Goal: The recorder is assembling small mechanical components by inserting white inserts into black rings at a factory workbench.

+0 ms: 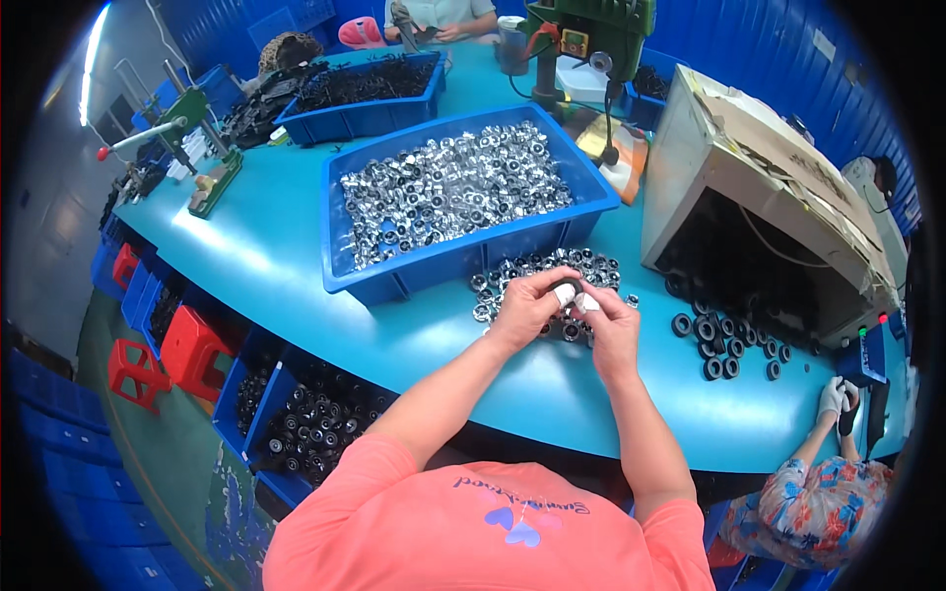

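Observation:
My left hand (527, 307) and my right hand (613, 323) meet over the table, both closed round a small black ring (568, 284). White coverings wrap both thumbs, which press at the ring. Fingers hide much of it, so whether a metal part sits inside cannot be told. Under and behind my hands lies a loose pile of shiny silver metal parts (512, 268). Just beyond stands a large blue bin (463, 243) filled with similar silver pieces. To the right of my right hand, several thick black rings (730, 367) lie scattered on the tabletop.
On the blue-green table (434, 330), an open-fronted box (680, 177) stands at right. A green machine (591, 39) and a bin of black parts (365, 113) are farther back. A hand press (212, 182) stands left. Co-workers sit at the far side and lower right (823, 502).

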{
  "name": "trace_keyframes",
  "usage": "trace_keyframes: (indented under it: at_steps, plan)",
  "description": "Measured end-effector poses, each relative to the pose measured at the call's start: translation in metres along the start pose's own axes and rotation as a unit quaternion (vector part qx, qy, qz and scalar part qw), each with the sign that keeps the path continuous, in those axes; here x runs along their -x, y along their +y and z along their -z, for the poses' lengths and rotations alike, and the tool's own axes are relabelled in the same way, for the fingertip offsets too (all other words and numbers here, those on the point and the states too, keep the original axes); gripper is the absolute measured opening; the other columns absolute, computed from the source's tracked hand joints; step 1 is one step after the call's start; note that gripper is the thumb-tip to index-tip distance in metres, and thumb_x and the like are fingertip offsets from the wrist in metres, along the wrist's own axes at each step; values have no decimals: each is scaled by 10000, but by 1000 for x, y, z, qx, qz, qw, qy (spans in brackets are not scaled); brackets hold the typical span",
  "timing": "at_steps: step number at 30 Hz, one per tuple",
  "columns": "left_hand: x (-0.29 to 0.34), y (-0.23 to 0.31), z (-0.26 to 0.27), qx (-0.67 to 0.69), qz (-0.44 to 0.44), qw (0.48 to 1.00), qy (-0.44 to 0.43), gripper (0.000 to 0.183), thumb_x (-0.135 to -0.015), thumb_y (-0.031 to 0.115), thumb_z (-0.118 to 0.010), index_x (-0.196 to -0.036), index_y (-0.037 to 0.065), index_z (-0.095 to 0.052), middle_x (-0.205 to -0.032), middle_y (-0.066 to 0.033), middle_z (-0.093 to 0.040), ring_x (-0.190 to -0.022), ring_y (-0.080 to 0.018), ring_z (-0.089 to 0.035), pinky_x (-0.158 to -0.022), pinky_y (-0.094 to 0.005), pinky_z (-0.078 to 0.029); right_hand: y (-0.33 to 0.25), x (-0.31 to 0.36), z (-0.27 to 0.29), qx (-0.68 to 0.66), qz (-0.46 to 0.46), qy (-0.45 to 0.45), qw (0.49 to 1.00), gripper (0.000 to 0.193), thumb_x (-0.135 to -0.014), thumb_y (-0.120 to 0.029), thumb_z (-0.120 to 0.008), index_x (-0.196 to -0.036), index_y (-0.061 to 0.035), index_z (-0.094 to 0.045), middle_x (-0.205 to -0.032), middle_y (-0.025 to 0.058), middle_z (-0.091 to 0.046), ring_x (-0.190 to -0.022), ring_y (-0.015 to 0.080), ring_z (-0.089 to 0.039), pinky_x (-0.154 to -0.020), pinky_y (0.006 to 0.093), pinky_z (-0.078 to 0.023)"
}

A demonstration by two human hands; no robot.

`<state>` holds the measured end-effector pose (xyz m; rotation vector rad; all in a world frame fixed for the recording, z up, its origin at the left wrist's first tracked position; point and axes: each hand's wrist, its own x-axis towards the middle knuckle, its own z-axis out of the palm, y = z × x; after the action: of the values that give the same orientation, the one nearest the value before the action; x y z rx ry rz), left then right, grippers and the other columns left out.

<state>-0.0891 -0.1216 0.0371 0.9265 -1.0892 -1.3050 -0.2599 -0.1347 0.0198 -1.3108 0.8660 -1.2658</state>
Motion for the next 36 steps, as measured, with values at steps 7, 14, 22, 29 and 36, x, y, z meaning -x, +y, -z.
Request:
trace_keyframes:
  at_steps: [7, 14, 22, 29, 36]
  plan:
    - [0, -5, -5, -43, -72, 996, 2, 347, -986, 87, -658, -1330, 34, -655, -1171, -49, -706, -1046, -108, -655, -879, -276, -555, -6, -4, -1, -92, -72, 8, 993, 393, -895, 65, -571, -1274, 67, -672, -1111, 103, -693, -977, 180, -693, -837, 298, -588]
    - [-1, -10, -4, -11, -59, 996, -71, 588, -887, -46, -718, -1446, 32, -553, -1228, -45, -678, -1088, -118, -648, -949, -285, -547, -21, -9, 2, -163, -153, 9, 975, 391, -893, 6, -625, -1280, 63, -634, -1129, 118, -703, -973, 172, -693, -837, 295, -569]
    - [-2, -18, -1, -239, -143, 958, -66, 544, -880, -50, -710, -1402, 35, -583, -1226, -68, -671, -1057, -144, -669, -927, -285, -553, -5, -9, 7, -100, -119, 11, 988, 345, -861, 46, -665, -1205, 19, -652, -1096, 96, -709, -962, 158, -687, -833, 294, -564]
    - [4, 4, -14, -1, -76, 994, -84, 474, -866, -40, -730, -1310, 25, -575, -1182, -68, -696, -1013, -125, -687, -872, -279, -574, -45, -12, 14, -135, -199, -32, 970, 324, -987, -93, -565, -1281, 13, -650, -1074, 108, -721, -916, 170, -699, -820, 303, -589]
    - [20, 15, -17, -54, -100, 993, -28, 515, -789, 50, -856, -1185, 73, -528, -1038, -22, -649, -917, -94, -650, -810, -248, -555, -61, 15, 69, 128, -56, 42, 989, 295, -915, -79, -675, -1203, -40, -728, -1082, 64, -734, -870, 118, -676, -768, 279, -561]
